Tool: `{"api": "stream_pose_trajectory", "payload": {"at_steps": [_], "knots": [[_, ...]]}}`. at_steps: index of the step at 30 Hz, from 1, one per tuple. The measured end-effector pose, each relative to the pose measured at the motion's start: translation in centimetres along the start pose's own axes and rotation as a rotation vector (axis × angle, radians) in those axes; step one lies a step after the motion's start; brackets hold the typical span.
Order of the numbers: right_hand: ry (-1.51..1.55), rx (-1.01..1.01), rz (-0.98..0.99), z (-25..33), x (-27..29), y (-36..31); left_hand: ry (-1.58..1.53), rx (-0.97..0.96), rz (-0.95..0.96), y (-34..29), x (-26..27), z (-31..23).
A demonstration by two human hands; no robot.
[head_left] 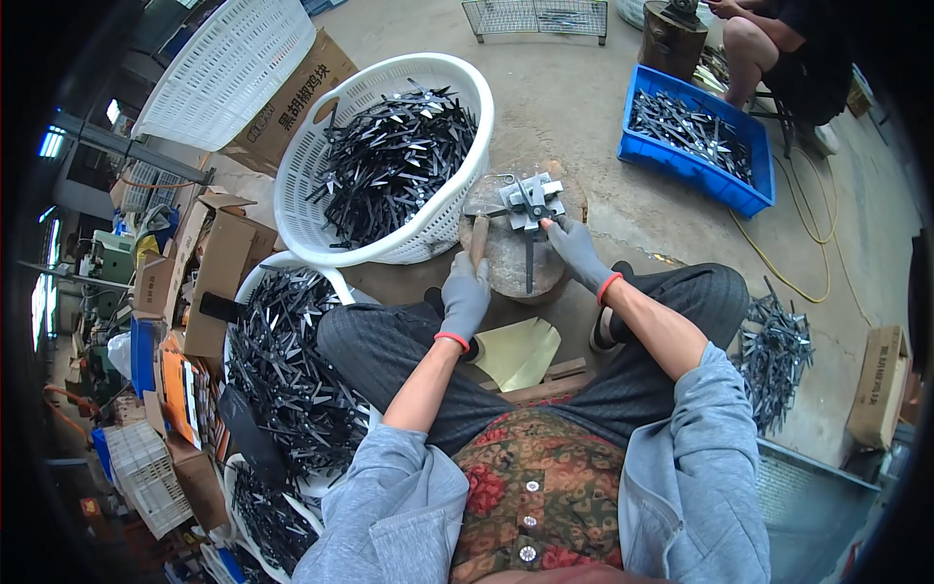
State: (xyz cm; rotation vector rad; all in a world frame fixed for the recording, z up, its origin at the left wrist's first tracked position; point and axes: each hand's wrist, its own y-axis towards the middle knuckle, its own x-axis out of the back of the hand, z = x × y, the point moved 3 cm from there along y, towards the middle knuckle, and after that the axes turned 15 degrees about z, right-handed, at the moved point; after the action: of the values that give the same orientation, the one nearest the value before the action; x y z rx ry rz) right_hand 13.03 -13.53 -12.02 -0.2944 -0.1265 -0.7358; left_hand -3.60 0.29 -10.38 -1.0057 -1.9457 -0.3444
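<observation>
A white laundry basket heaped with dark blades is seen upper left; at centre frame, a round stone block carries a metal jig. A hammer's wooden handle is gripped by the left hand (gloved grey), while a long blade, pointing toward the lap, is pinched by the nearer right hand.

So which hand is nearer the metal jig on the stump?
Right. The right hand touches the metal jig at its lower right edge; the left hand grips a wooden handle lower left.
</observation>
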Motion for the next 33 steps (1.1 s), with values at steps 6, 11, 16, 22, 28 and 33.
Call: {"api": "stream_pose_trajectory", "payload": {"at_steps": [6,11,16,22,28,33], "knots": [[0.421,-0.045,0.021,5.7,0.7,-0.8,-0.238,-0.584,-0.297,-0.4,3.2,-5.1],[0.527,0.172,0.193,10.9,0.6,-2.8,-0.97,-0.046,0.461,-1.8,5.5,-9.0],[0.72,0.286,0.655,15.7,0.1,-5.0,-1.006,-0.187,0.608,-1.7,8.2,-10.0],[0.639,0.169,0.15,13.7,-2.4,-2.9,-0.823,-0.184,0.688,0.0,4.7,-9.4],[0.211,0.304,-0.091,13.2,-2.6,-2.4,-1.011,-0.314,0.537,0.6,0.5,-8.4],[0.06,0.328,-0.156,13.5,-2.6,-2.4,-0.924,-0.362,0.526,1.3,-0.3,-7.6]]}}
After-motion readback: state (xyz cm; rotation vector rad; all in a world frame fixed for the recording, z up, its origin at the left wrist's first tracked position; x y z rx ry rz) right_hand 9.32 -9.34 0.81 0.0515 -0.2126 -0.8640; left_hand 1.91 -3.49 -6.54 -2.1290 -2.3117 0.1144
